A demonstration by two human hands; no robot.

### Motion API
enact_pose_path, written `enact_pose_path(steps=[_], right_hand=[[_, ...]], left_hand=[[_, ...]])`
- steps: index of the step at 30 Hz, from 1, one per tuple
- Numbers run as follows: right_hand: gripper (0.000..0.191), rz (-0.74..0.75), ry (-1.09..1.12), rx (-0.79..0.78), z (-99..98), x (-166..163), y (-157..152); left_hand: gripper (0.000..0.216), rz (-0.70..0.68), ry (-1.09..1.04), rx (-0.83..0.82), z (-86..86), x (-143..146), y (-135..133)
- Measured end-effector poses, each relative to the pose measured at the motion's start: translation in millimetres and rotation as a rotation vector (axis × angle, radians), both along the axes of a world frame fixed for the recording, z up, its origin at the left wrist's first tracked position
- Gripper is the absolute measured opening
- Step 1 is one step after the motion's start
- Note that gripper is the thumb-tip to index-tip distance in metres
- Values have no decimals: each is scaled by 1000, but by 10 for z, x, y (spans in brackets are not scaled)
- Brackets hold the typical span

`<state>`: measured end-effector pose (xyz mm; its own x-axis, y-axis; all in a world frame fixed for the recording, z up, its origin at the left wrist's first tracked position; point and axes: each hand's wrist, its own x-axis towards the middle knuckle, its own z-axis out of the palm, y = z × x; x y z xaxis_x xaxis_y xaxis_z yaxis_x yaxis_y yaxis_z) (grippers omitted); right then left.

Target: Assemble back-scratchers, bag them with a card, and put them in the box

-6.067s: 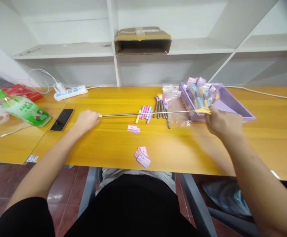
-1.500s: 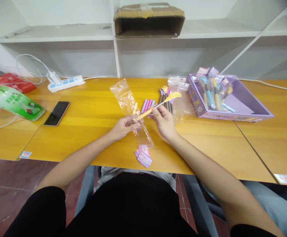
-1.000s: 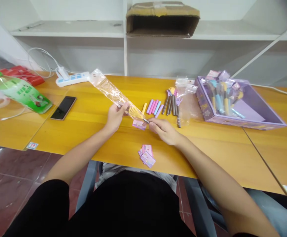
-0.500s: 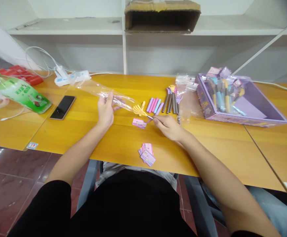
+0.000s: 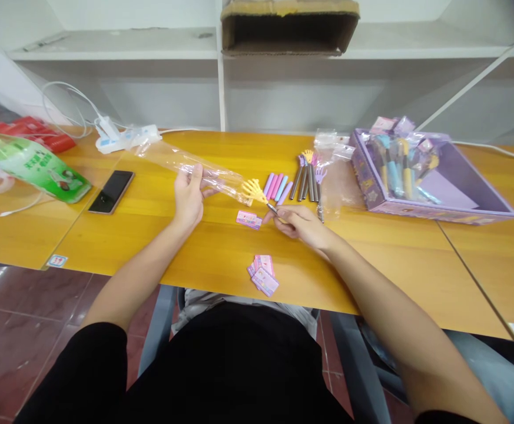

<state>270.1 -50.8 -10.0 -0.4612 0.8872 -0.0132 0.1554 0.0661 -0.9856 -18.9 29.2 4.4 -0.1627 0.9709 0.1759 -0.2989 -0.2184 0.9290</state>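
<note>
Pinching the clear bag (image 5: 168, 155) in the left hand (image 5: 189, 197), probably to keep its end pointed at the right hand (image 5: 303, 225). Gripping the yellow claw stick (image 5: 255, 191) by its metal shaft (image 5: 271, 208) in that right hand, likely to leave the head free just left of the fingers, at the bag's end. Now angled a bit steeper than half a second ago, bag basically unmoved.

1. Bottle (image 5: 38, 168), green cap and label, far left.
2. Phone (image 5: 112, 191), dark screen up, just right of bottle.
3. White power strip (image 5: 126, 139), plug in it, behind phone.
4. Red item (image 5: 40, 133) behind bottle, unclear what.
5. Cardboard box (image 5: 289, 32), open side forward, on white shelf (image 5: 119, 44).
6. Number stickers (image 5: 57, 261), table (image 5: 415, 265) front edge, left and right.
7. Reddish tiled floor (image 5: 22, 318).
</note>
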Motion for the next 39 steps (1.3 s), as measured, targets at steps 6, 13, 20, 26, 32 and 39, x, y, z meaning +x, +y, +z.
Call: enact_pose_path(steps=[6,13,20,26,32,39], right_hand=[[47,-23,-66,101,-4,12,19],[45,-72,-338,265,-43,46,81],[43,-57,-411,339,-5,74,78],[45,-9,-288,192,-18,54,57],[40,26,-164,92,-38,8,34],[43,24,1,-23,-103,-38,37]], left_hand=[[46,-5,4,12,31,26,-38],[49,16,14,41,66,57,-65],[49,-17,13,20,56,71,-72],[45,-105,13,-29,11,122,-107],[51,-300,37,-70,-35,207,-229],[60,-469,119,-105,-142,289,-317]])
